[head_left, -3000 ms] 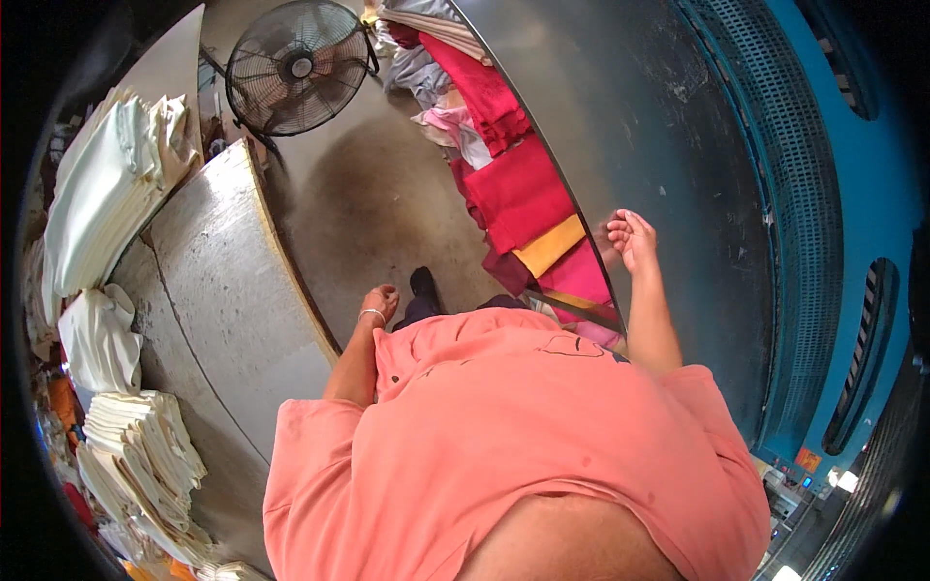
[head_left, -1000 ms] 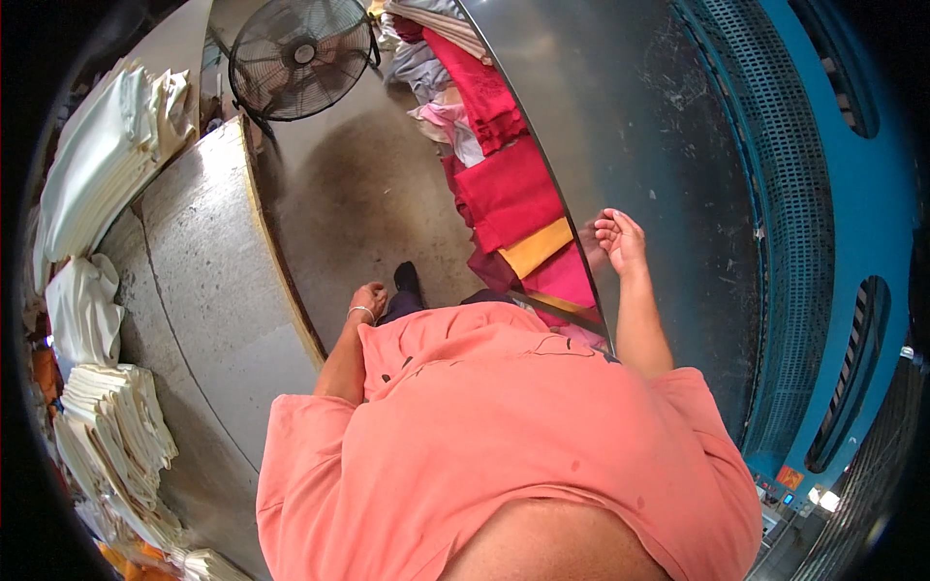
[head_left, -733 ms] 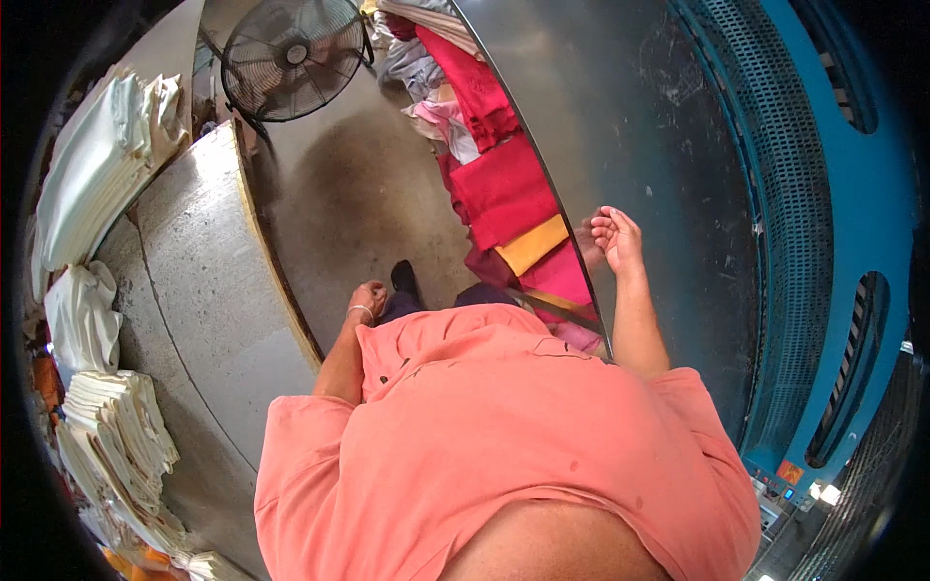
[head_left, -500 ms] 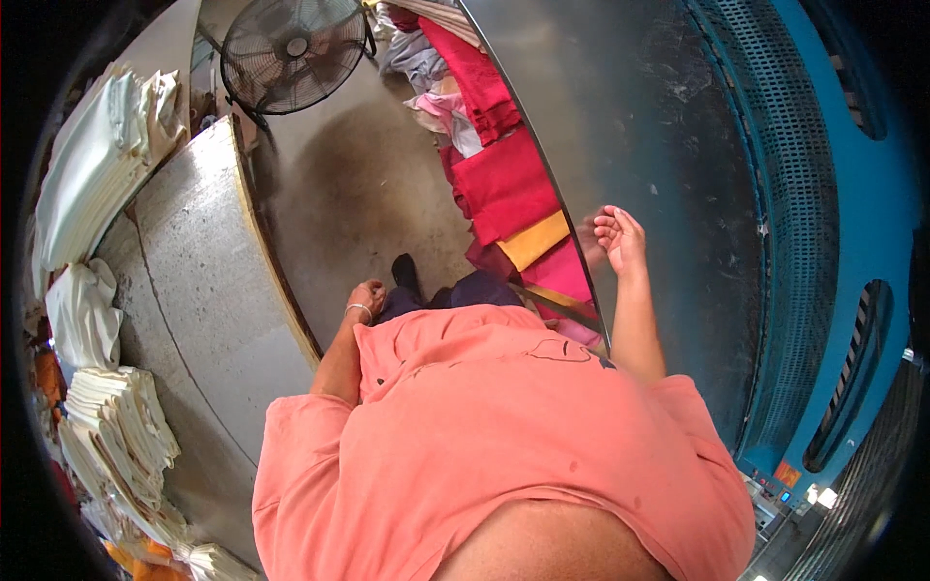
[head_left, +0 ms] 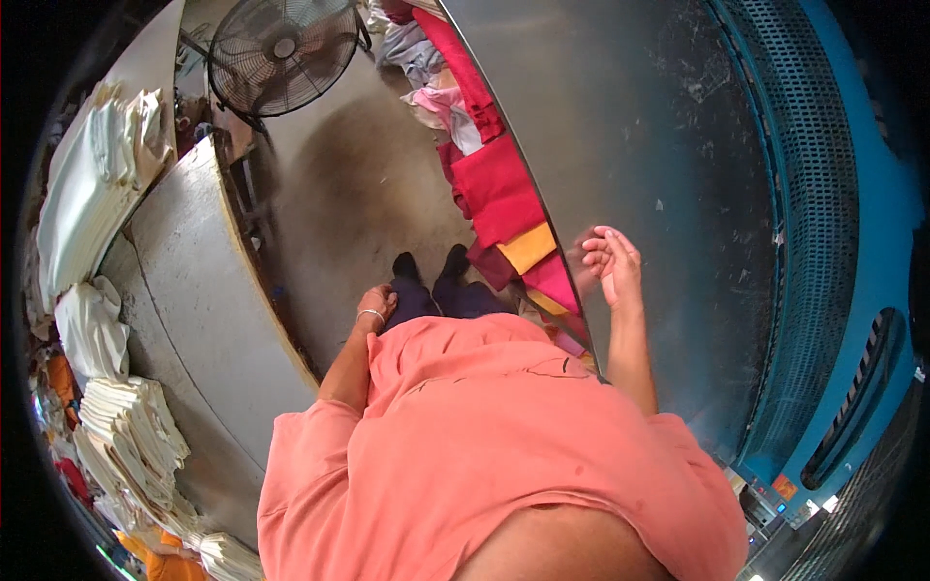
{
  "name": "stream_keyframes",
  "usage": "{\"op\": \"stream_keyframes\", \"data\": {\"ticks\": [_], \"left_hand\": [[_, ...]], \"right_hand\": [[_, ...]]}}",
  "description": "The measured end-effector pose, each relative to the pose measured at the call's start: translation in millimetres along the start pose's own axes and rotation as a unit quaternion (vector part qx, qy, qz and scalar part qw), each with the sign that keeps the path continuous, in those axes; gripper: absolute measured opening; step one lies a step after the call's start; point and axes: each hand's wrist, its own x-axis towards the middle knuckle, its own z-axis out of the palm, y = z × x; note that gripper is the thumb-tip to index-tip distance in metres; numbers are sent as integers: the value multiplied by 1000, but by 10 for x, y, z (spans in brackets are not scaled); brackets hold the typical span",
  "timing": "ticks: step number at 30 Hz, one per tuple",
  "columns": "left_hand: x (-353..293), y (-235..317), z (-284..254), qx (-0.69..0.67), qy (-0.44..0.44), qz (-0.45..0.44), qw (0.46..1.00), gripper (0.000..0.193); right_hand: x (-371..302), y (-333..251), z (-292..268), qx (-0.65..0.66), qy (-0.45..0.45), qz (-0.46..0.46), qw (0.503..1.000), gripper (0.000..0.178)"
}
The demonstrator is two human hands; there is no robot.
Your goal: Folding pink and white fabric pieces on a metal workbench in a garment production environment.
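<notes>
My right hand (head_left: 612,263) is raised over the near edge of the smooth grey metal table (head_left: 630,126). Its fingers are loosely bent and apart, and nothing is in them. My left hand (head_left: 378,302), with a pale band at the wrist, hangs low beside my dark trousers (head_left: 412,300). Its fingers are mostly hidden from above, so I cannot make out whether they are closed. Below the metal table's edge, nearest to my right hand, lie folded red cloths (head_left: 496,189) and a folded yellow cloth (head_left: 527,248).
On my left is a worn grey table (head_left: 208,252) with stacks of folded white cloth (head_left: 102,184) along its far side. A black floor fan (head_left: 283,48) stands ahead on the concrete floor (head_left: 358,174). A blue machine with a perforated panel (head_left: 809,145) borders the metal table's right side.
The view has shifted a little, and both my feet now show on the floor. My right hand stays raised, its fingers slightly more spread. My left hand still hangs by my leg.
</notes>
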Motion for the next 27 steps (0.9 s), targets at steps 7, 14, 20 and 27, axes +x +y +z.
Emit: {"op": "stream_keyframes", "data": {"ticks": [7,14,20,27], "left_hand": [[195,97,-239,-66,207,13,976,27],[341,-42,-341,0,78,-11,997,28],[684,-313,-1097,-87,58,-30,994,31],[810,-404,-1455,-32,28,-14,999,29]], "right_hand": [[-156,17,964,-111,-151,21,982,19],[262,573,1746,-329,-276,2,903,18],[844,837,1980,-445,-230,63,863,16],[1328,1107,2282,-396,-167,175,886,19]]}}
